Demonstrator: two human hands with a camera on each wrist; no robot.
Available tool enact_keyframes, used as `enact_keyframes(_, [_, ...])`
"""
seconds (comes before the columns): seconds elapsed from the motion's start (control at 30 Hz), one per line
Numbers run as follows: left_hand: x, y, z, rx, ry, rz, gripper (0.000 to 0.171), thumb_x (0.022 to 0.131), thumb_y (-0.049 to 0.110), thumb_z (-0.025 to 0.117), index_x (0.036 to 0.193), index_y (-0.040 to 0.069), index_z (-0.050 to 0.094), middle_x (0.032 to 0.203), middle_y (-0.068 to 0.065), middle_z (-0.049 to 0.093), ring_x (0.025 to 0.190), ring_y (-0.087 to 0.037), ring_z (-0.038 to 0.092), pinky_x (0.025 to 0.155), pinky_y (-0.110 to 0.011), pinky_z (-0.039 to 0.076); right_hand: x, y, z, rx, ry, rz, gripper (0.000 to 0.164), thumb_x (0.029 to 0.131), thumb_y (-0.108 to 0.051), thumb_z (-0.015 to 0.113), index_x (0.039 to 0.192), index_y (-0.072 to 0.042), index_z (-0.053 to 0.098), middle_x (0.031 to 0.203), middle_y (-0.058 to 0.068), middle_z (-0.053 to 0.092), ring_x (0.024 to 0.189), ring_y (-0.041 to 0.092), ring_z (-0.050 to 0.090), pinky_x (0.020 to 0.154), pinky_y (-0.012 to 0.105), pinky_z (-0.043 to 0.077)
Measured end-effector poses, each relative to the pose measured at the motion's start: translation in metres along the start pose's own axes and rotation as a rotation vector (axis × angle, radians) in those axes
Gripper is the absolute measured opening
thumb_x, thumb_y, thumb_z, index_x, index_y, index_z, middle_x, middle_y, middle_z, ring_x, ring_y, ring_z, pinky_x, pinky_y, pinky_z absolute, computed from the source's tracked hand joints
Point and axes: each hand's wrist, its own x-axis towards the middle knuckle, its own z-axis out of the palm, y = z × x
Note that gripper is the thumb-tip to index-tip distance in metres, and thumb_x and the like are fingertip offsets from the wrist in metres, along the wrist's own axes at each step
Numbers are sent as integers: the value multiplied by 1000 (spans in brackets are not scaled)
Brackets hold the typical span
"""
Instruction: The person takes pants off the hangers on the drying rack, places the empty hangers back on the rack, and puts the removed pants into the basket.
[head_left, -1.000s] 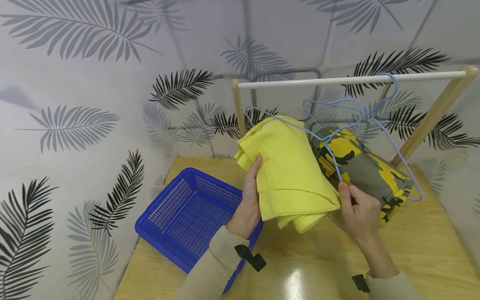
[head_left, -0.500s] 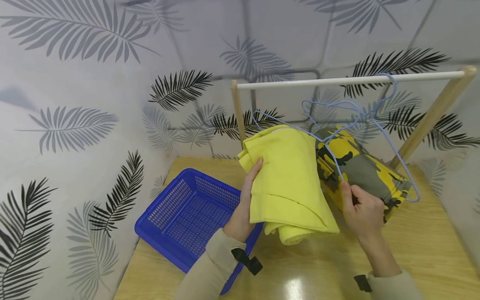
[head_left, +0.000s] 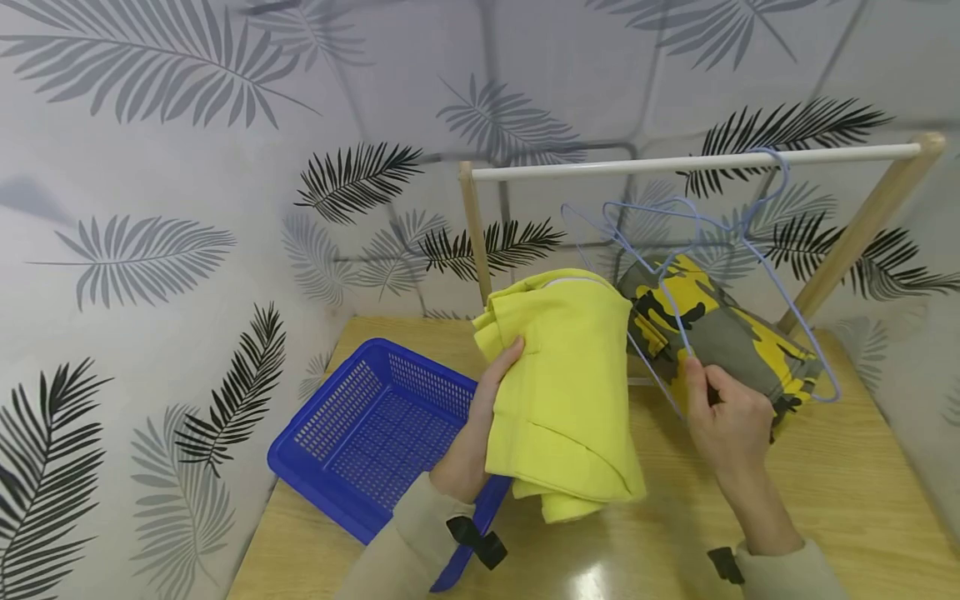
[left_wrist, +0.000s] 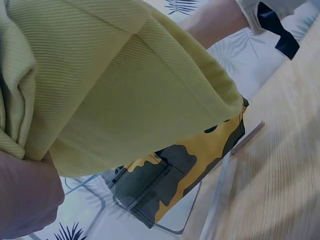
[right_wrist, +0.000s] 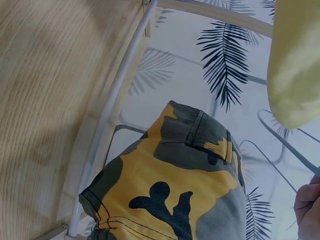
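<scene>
My left hand (head_left: 476, 429) holds a folded yellow ribbed garment (head_left: 566, 383), its thumb on top near the left edge and its other fingers hidden beneath. In the left wrist view the cloth (left_wrist: 135, 95) fills much of the picture. My right hand (head_left: 727, 417) pinches a light blue wire hanger (head_left: 676, 308) between thumb and curled fingers. Part of that hanger's long wire passes behind the yellow garment's right edge. Just behind the right hand, camouflage trousers (head_left: 731, 333) in grey, yellow and black hang folded from another blue hanger (head_left: 786, 292) hooked on the rail.
A white rail (head_left: 570, 171) on wooden posts (head_left: 862, 229) runs across the back of the wooden table (head_left: 847, 492). To the left, a blue plastic basket (head_left: 322, 492) sits under the left forearm. Leaf-patterned cloth (head_left: 172, 333) covers the wall behind.
The yellow garment has moved down and left with my left hand, away from the hanger's wire. The right hand has stayed nearly in place with its hanger, which has turned slightly.
</scene>
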Motion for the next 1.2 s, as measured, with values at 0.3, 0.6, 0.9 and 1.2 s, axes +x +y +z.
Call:
enact_keyframes(0.3, [-20,3,-14,69,71,-4,22,109,42,43,122,25,49,104,16,64,94,4,65,87,-12,52,0,-7,-1,-20,-14,25,51,98,-19,69,54,-9,47,43,3,38,48,-8,21,45,11,13])
enact_keyframes(0.6, [-37,5,-30,98,165,8,21,109,41,41,119,25,51,101,16,67,94,3,67,88,-14,53,1,-17,-4,-48,-10,49,51,97,-16,69,53,-11,43,44,2,37,48,-8,21,44,14,13])
enact_keyframes(0.9, [-63,7,-35,94,280,9,28,108,49,46,118,24,55,98,15,72,90,0,70,85,-16,56,3,-27,-10,-58,-66,82,53,101,-18,66,54,-11,43,46,0,36,47,-7,23,43,16,15])
enact_keyframes(1.2, [-80,22,-37,67,357,74,32,108,50,47,129,25,50,107,17,71,100,1,68,95,-17,54,3,-29,-10,-63,-77,76,48,101,-19,68,57,-8,52,47,1,43,47,-6,25,44,17,19])
